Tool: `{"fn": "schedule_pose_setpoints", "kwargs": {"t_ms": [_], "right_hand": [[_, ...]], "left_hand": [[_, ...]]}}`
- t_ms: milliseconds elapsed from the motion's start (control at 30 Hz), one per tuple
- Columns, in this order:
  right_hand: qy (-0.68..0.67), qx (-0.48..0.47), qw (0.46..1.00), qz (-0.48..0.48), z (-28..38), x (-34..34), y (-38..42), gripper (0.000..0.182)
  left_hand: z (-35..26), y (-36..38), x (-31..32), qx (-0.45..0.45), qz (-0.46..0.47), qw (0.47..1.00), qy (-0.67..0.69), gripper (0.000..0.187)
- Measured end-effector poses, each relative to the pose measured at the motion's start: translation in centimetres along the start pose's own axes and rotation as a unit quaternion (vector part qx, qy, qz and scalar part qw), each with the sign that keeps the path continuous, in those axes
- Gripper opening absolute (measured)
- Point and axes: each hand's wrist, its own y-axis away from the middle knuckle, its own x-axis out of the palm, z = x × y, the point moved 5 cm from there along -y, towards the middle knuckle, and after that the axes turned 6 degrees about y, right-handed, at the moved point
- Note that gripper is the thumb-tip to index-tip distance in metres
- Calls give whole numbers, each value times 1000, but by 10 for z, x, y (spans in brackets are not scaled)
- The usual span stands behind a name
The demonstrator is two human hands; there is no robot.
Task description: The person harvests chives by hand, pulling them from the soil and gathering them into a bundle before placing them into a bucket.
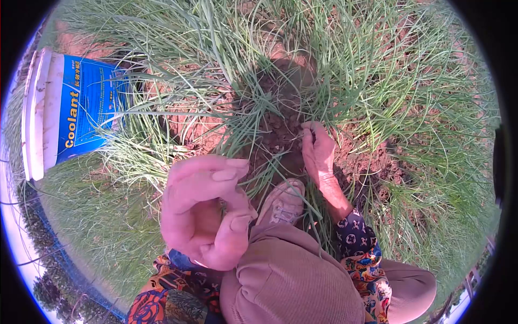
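Long, thin green leaves (264,102) fan out from the brown soil (280,127) between and ahead of the hands, most with their long axes slanting toward the top of the view. The right hand (319,151) reaches forward, low over the soil, thumb and fingers drawn close; whether they pinch anything cannot be told. The left hand (208,210), raised nearer the camera, curls into a ring around a visible gap; whether its tips touch is unclear. A white plastic bucket with a blue label (75,108), rim toward the left edge, reads "Coolant" beside smaller Chinese characters.
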Motion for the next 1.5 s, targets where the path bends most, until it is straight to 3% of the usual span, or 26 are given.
{"fn": "schedule_pose_setpoints", "kwargs": {"t_ms": [67,100,200,300,433,533,733,833,967,1067,1200,1367,1500], "right_hand": [[95,-24,991,-88,-14,-14,-6,16],[69,38,994,-73,-25,-14,-10,20],[120,38,988,-88,-28,-19,-9,21],[106,-9,988,-116,-24,-19,-10,24],[103,-23,983,-147,-27,-16,-10,27],[140,27,985,-95,-35,-12,-7,28],[93,57,987,-116,-38,-1,-12,22],[96,43,992,-68,-37,4,-18,20],[165,-35,982,-81,-48,4,-22,21],[89,-21,994,-54,-40,-8,-19,21],[50,-89,992,-80,-24,-11,-8,19],[-77,73,994,-29,-20,22,-18,21],[138,-24,989,-46,-3,30,-42,25]], "left_hand": [[13,-6,14,-64,58,996,-36,33],[19,-7,21,-95,85,990,-58,30],[39,-2,46,-183,187,960,-101,25],[71,19,60,-203,265,933,-135,27],[81,35,66,-213,271,929,-139,26],[83,38,65,-237,271,924,-126,26],[87,41,63,-234,286,919,-139,25],[87,40,62,-228,292,917,-147,25],[90,40,61,-236,279,922,-126,24],[92,39,60,-237,276,924,-117,23],[95,41,59,-242,278,922,-119,24],[95,39,60,-244,279,922,-115,24],[95,38,57,-257,264,923,-108,23]]}}
